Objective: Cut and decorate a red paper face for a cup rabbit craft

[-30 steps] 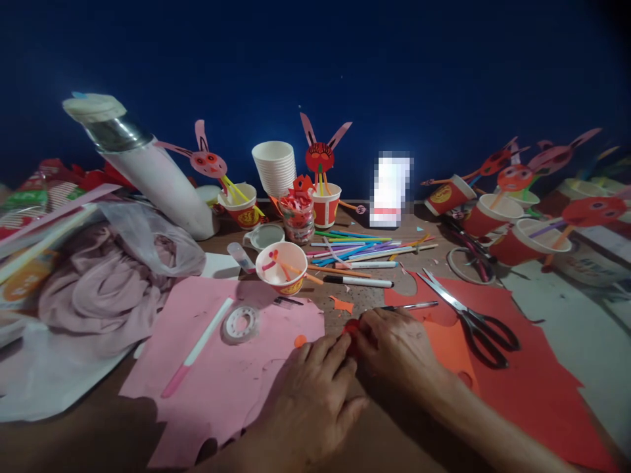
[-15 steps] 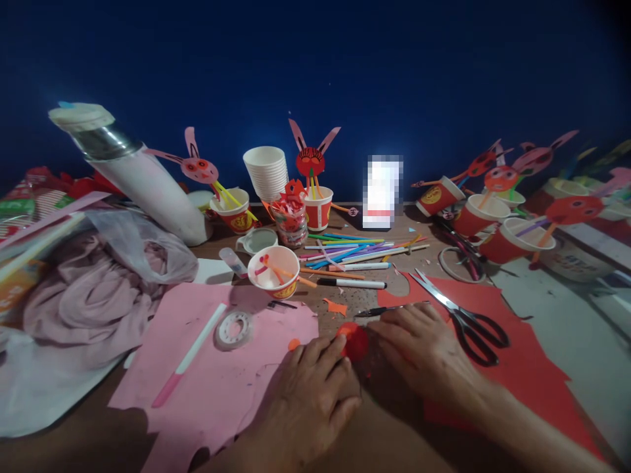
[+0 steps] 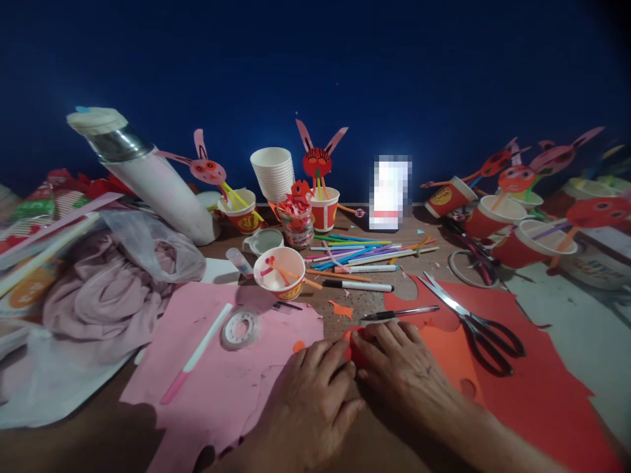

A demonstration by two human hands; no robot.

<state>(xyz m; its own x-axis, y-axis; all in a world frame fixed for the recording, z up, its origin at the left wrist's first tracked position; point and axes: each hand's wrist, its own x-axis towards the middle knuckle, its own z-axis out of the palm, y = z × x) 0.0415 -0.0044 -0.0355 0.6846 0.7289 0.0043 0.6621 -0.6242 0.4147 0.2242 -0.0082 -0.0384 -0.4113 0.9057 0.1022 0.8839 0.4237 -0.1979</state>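
My left hand and right hand pinch the small red paper piece flat on the tabletop beside the pink sheet — best pressed evenly, fingertips close (scissors lie near) — without creasing it.

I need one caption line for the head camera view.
Both hands press a small red paper piece beside scissors.

Two bare hands, one pair of scissors at centre right, two sheets of craft paper, one pink and one red, one stack of white cups at upper centre, and one tape roll.
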